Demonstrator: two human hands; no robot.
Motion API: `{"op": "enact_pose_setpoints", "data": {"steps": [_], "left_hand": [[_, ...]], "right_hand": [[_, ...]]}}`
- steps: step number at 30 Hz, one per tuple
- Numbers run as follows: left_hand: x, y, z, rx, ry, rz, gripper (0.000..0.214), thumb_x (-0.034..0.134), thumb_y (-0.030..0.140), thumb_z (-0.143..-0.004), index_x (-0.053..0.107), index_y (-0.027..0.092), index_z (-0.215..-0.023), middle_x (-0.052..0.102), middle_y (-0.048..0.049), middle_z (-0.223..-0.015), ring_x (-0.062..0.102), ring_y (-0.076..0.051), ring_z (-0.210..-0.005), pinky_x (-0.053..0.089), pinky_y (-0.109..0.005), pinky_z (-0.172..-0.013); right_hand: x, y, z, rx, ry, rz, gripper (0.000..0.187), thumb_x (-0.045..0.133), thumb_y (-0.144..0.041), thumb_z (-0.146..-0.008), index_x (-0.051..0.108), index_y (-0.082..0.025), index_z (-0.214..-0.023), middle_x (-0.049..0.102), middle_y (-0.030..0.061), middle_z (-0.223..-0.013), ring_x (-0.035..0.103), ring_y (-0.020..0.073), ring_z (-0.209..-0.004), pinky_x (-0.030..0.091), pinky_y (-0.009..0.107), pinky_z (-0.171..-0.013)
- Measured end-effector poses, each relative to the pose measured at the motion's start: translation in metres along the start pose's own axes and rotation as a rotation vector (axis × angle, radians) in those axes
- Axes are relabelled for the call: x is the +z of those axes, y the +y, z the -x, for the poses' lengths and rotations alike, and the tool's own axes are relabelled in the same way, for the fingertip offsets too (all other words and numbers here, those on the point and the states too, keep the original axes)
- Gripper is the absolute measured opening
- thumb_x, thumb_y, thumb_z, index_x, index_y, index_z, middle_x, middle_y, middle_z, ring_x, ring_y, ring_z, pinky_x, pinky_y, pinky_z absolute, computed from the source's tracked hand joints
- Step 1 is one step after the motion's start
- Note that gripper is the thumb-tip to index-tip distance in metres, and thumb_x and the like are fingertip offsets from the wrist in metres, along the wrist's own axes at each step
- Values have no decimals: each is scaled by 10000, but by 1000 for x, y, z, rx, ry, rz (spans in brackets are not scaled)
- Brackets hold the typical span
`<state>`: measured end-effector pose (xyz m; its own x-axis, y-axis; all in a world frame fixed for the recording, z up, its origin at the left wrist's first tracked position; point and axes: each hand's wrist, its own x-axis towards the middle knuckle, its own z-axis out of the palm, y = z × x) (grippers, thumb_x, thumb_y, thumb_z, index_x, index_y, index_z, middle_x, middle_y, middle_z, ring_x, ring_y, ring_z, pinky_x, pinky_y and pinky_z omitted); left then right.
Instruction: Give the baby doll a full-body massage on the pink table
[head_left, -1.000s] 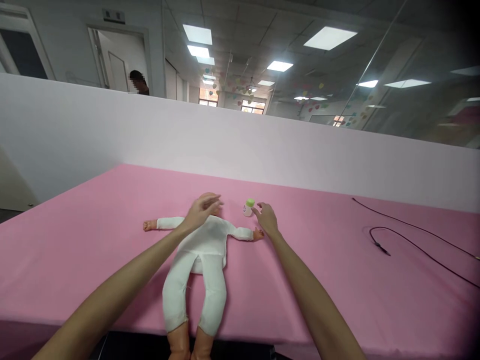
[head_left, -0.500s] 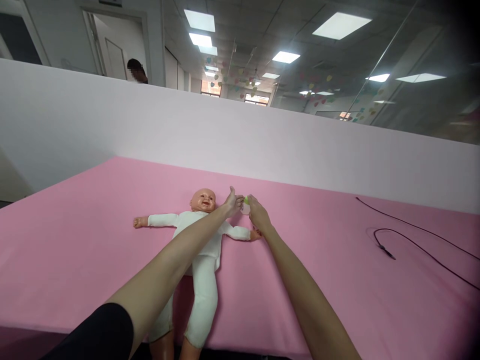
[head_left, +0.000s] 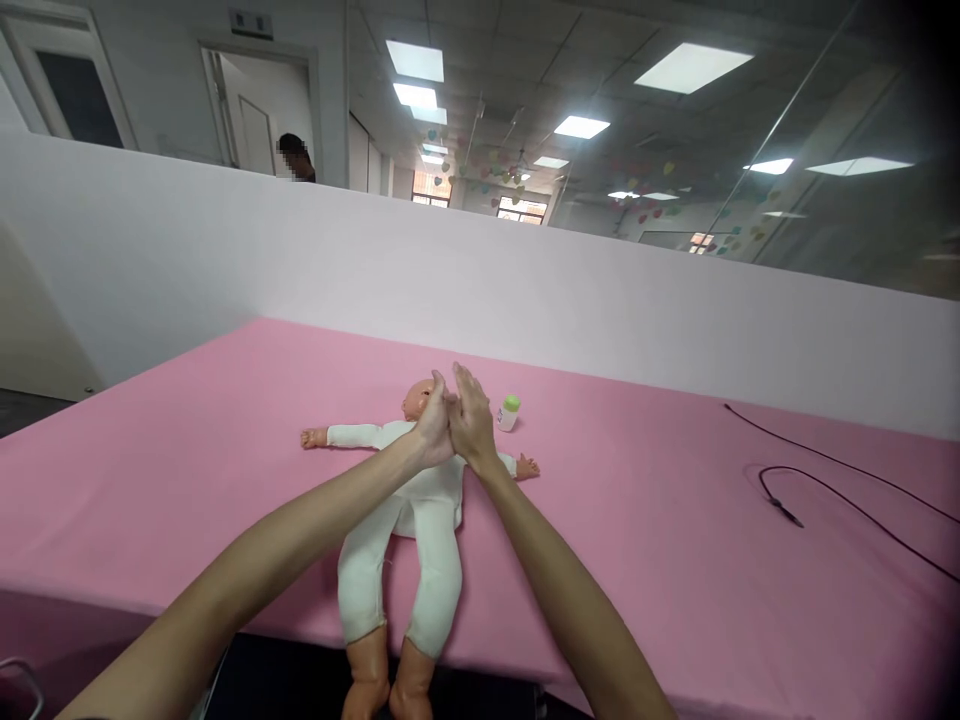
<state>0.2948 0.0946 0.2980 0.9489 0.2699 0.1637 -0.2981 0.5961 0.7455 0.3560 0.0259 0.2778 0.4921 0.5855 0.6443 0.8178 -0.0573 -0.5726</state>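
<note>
A baby doll [head_left: 405, 520] in a white suit lies on its back on the pink table [head_left: 675, 520], arms spread, bare feet over the near edge. My left hand [head_left: 435, 425] and my right hand [head_left: 471, 420] are pressed palm to palm above the doll's chest, fingers stretched out, holding nothing. They hide part of the doll's head. A small white bottle with a green cap [head_left: 509, 412] stands just right of my right hand, apart from it.
A black cable [head_left: 817, 480] trails across the table at the right. A white partition [head_left: 525, 280] runs along the table's far side. Beyond it a person [head_left: 294, 158] stands near a doorway.
Both hands left the bottle, which now stands uncovered, and came together palm to palm over the doll. The view shifted slightly.
</note>
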Motion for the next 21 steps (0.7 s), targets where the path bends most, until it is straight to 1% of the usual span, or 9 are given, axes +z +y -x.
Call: {"op": "enact_pose_setpoints", "data": {"steps": [2,3,5,7,9,12,15,18,21], "left_hand": [[4,16,23,-35,-46,90,891,244,806,-944,630,103,-1333,617,-215,-1398,512,-333,-1396,443,-448,-1144],[8,19,33,2,-31,120,921,224,822,-933,621,102,-1347,611,-213,-1405,496,-344,-1408,439,-468,-1147],[20,17,48,153,62,148,946,132,823,-932,564,147,-1434,574,-171,-1465,429,-333,-1462,402,-492,-1175],[31,7,59,287,156,154,957,-21,795,-927,468,233,-1528,501,-88,-1553,333,-279,-1524,341,-473,-1219],[33,3,66,291,171,150,967,-118,761,-918,406,273,-1568,435,-43,-1611,289,-237,-1545,303,-445,-1242],[11,15,75,130,37,97,928,19,778,-951,439,211,-1553,410,-99,-1626,338,-274,-1524,301,-476,-1241],[-27,32,87,154,-66,-20,989,70,843,-909,437,194,-1558,374,-105,-1646,305,-273,-1538,244,-455,-1270],[-61,28,102,273,-10,-412,887,121,803,-947,340,260,-1612,248,-31,-1698,172,-250,-1578,143,-437,-1296],[-78,4,114,192,-5,-956,750,267,672,-1021,217,267,-1650,119,-11,-1720,83,-263,-1589,85,-443,-1301]], "right_hand": [[2,-14,5,93,27,-22,774,186,-659,-1042,263,-162,-1631,263,112,-1688,201,247,-1575,217,500,-1277],[5,-23,11,81,22,-22,772,193,-648,-1045,203,-162,-1646,204,105,-1706,170,248,-1582,230,495,-1274],[15,-44,26,-79,-28,23,788,237,-657,-1036,149,-181,-1658,137,78,-1722,116,264,-1590,201,499,-1284],[25,-65,35,-267,-94,90,819,311,-700,-1006,230,-194,-1646,204,74,-1708,121,294,-1588,146,518,-1294],[30,-75,31,-306,-112,113,808,319,-715,-999,329,-194,-1616,313,88,-1671,177,302,-1578,139,522,-1294],[21,-62,12,-126,-96,63,758,267,-690,-1024,419,-187,-1571,370,102,-1644,223,282,-1567,196,519,-1281],[5,-34,12,93,-156,-41,696,287,-654,-1041,403,-225,-1577,396,95,-1631,319,278,-1533,308,524,-1237],[0,-12,45,165,-266,-44,674,371,-619,-1037,352,-251,-1602,405,95,-1625,365,290,-1511,310,549,-1231],[6,-1,86,71,-448,-8,610,380,-524,-1059,366,-241,-1599,341,85,-1657,281,272,-1549,231,543,-1269]]}}
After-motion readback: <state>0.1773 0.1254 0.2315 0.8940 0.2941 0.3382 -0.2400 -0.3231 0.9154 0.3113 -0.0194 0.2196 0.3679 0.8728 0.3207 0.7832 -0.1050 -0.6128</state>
